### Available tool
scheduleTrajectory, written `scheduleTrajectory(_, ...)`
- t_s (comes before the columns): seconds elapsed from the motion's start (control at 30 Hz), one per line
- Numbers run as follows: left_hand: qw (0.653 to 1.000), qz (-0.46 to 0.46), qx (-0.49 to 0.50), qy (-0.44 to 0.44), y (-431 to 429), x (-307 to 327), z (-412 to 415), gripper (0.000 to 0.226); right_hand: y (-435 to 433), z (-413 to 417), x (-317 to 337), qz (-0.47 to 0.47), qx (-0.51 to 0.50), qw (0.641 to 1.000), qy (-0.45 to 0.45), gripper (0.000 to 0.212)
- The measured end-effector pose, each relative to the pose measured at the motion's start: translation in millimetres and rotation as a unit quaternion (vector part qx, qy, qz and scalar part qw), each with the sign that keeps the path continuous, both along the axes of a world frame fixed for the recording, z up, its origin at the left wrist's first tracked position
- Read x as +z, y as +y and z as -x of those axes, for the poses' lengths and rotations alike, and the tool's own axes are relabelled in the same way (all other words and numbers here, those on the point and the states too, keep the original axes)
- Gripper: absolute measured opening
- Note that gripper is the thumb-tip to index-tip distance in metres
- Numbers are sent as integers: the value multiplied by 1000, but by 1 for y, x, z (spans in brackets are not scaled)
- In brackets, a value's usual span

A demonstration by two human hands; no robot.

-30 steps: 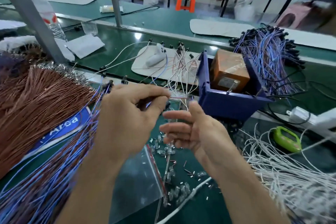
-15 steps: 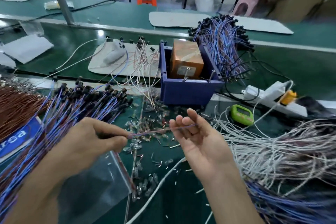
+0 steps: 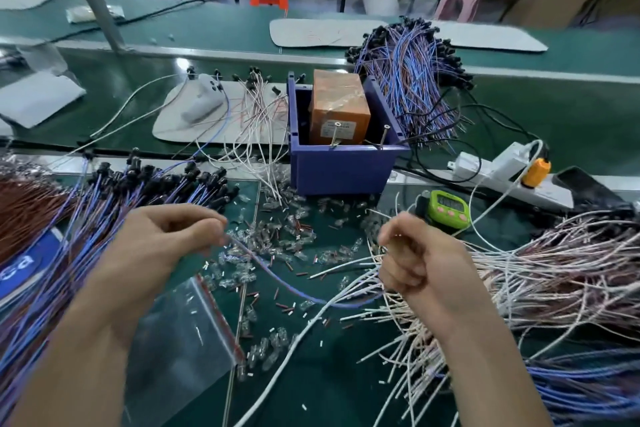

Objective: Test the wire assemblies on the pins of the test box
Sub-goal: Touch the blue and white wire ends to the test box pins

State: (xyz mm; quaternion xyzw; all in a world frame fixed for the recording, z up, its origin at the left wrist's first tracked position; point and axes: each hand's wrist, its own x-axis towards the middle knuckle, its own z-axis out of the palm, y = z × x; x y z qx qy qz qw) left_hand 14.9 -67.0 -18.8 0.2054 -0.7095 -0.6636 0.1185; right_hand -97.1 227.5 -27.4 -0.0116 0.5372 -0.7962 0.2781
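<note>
Since the earlier frame, the wire assembly [image 3: 287,284] had gone from taut to a slack loop over the middle of the worktop [image 3: 346,374], and the hands had drawn apart. The left grip [image 3: 162,246] pinched one end between thumb and forefinger. The right grip [image 3: 415,263] had curled closed over the other end, though blur hid the exact contact.

The test box [image 3: 337,104] stood in a blue bin [image 3: 346,170] toward the far edge, well apart from both grips. Two pins [image 3: 334,139] rose at the bin's near rim.

The step in hand appeared to be presenting the ends to the pins. It probably called for:
- one end per pin, held close to the tip so the slack could not steer it;
- the loop lifted above the clear housings [image 3: 287,239] scattered before the bin;
- the right end kept out of the white wires [image 3: 519,274] at the right edge, which could snag it.
</note>
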Motion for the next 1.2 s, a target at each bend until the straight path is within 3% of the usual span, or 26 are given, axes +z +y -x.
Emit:
scheduleTrajectory(0.1, 995, -86, -43, 15, 29, -1, 19, 20, -15, -6, 4, -153, 72, 982, 82, 38)
scheduleTrajectory(0.17, 992, -102, -75, 27, 44, 0, 31, 16, -25, -10, 8, -199, 98, 968, 119, 34)
scheduleTrajectory(0.3, 991, -22, -131, 25, 66, 4, 51, 6, -44, -16, 13, -215, 114, 957, 159, 21)
scheduleTrajectory(0.4, 989, 28, -141, 32, 75, 8, 61, 7, -54, -18, 14, -236, 122, 949, 171, 23)
scheduleTrajectory(0.47, 988, 34, -146, 44, 77, 9, 63, 9, -57, -18, 13, -222, 97, 956, 169, 14)
scheduleTrajectory(0.57, 991, 8, -123, 60, 74, 6, 63, 10, -56, -16, 9, -203, 70, 963, 162, 32)
scheduleTrajectory(0.77, 983, -163, -44, 67, 66, 1, 58, 15, -55, -16, 8, -160, 52, 977, 129, 11)
scheduleTrajectory(0.93, 980, -190, 23, 61, 64, -4, 57, 18, -56, -19, 8, -179, 35, 977, 113, 14)
scheduleTrajectory(1.1, 990, -110, -84, 17, 76, -3, 50, 16, -58, -19, 10, -162, 7, 982, 102, 16)
scheduleTrajectory(1.2, 984, -137, -110, 21, 89, -3, 52, 11, -58, -19, 11, -154, 5, 983, 98, 16)
